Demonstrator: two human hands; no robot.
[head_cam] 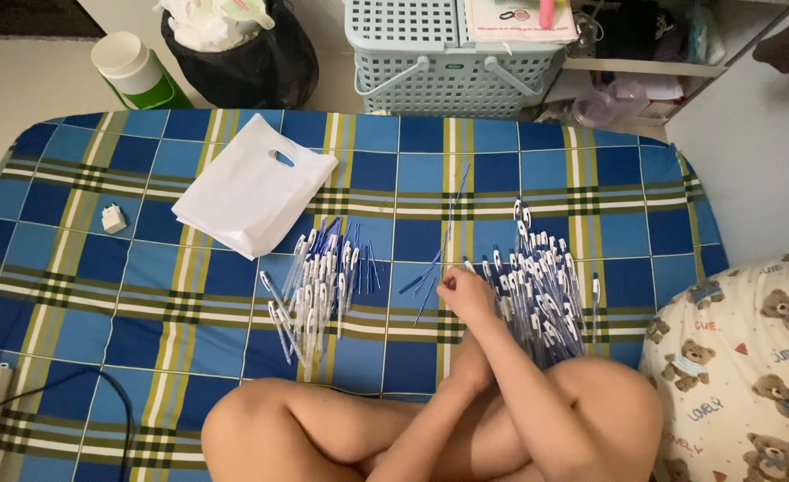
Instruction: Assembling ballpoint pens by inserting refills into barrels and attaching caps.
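Blue plaid bedding point(144, 295) with yellow and white stripes spreads under us, filling most of the view. Beyond its far edge we see a pale green lattice basket point(452, 58), a black rubbish bag point(251, 54) and a green-and-white flask point(135, 71). At the near right lies a cream pillow point(751, 357) printed with bears. A white plastic bag point(253, 185) rests on the far left of the bedding, with a small white plug point(113, 218) further left. 2 heaps of clear pens sit before our crossed legs: the left pen pile point(318, 272) and the right pen pile point(542, 286). Between them lie loose blue refills point(430, 272). Our one visible hand point(467, 295) rests just beside the right pile, fingers curled and pinching near a refill; which hand it is, we cannot tell.
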